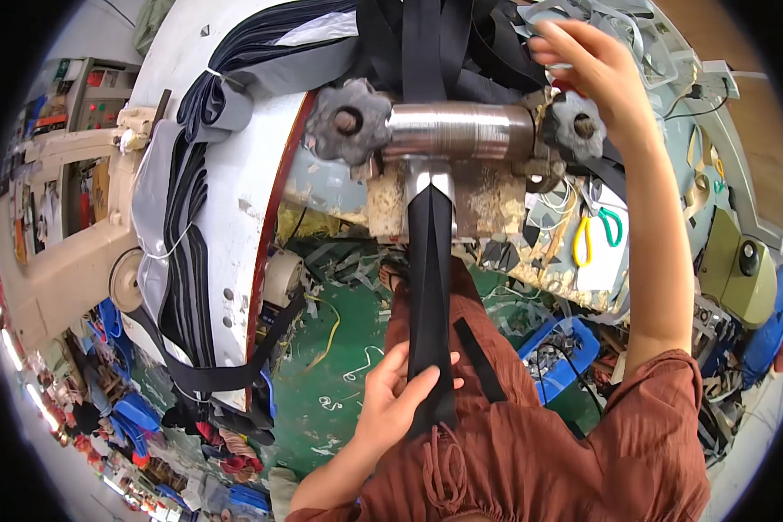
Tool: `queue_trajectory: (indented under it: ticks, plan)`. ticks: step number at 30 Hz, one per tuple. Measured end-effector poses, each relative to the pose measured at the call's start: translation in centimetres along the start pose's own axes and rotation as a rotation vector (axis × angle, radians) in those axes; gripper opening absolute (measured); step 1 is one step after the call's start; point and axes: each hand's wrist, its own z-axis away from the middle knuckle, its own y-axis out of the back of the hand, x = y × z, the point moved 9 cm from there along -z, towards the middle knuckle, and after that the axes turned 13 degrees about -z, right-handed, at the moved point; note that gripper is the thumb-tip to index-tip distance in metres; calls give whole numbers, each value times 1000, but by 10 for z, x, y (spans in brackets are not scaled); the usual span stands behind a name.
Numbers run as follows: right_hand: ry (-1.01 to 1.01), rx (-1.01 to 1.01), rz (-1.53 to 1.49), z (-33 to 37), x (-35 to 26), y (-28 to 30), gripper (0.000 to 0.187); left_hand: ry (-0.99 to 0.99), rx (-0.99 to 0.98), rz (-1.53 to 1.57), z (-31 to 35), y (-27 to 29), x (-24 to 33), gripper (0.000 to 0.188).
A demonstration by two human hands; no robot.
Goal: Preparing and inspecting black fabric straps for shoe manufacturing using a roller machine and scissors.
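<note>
A long black fabric strap (429,278) hangs from a shiny metal roller (461,130) toward my lap, its folded edges parting in a narrow V just below the metal. My left hand (396,391) grips its lower part, thumb on top and fingertips showing at the far side. Beyond the roller, a wide flat black band (424,52) leads up among more loose black bands. My right hand (587,70) is raised above the right grey knob (576,126), close to those bands. Its fingers are loosely stretched and slightly bent, with nothing visible in them. Another grey knob (348,122) sits at the roller's left end.
Bundled black and grey strips (202,217) lie on a white table (252,165) at left. Yellow-handled scissors (582,239) and green-handled ones (612,226) rest right of the roller. A blue bin (574,365) stands on the green floor (322,391), among scraps. A short black strip (478,358) lies on my leg.
</note>
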Motion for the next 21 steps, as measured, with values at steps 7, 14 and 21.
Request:
queue_trajectory:
  ticks: [7, 14, 21]
  plan:
    - [58, 206, -30, 103, 4, 35, 24, -50, 23, -348, 26, 5, -32, 22]
    - [80, 209, -105, 105, 2, 35, 24, 37, 12, -235, 39, 7, -37, 23]
    - [-12, 29, -74, 34, 2, 10, 38, 99, -11, -82, 27, -3, -17, 23]
